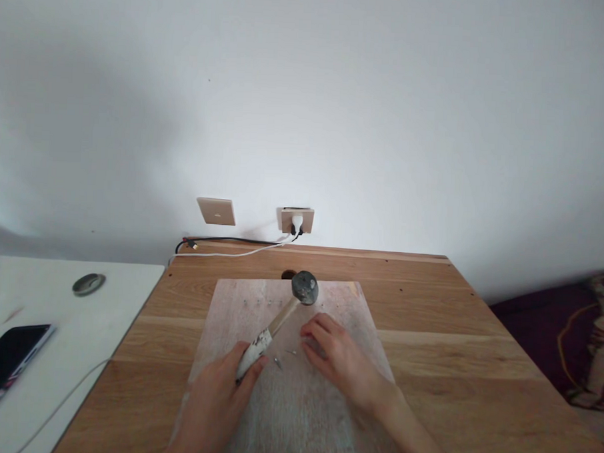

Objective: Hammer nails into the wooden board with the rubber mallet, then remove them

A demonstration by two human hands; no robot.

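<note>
My left hand (pixel 218 400) is wrapped round the pale, paint-flecked wooden handle of a hammer (pixel 283 316). The hammer's dark round head (pixel 305 287) points away from me over a worn pale board (pixel 329 301) lying on the wooden table (pixel 428 325). My right hand (pixel 339 358) rests on the board to the right of the handle, fingers curled downward near two small nails (pixel 283 358) that lie loose between my hands. A row of small nail heads (pixel 261 303) shows near the board's far edge. What my right fingers hold, if anything, is hidden.
A white table (pixel 52 322) adjoins on the left with a dark phone (pixel 6 364), a round grey disc (pixel 88 283) and a white cable. Wall sockets (pixel 297 219) with a plug and cables sit behind the table. Dark fabric (pixel 567 345) lies at the right.
</note>
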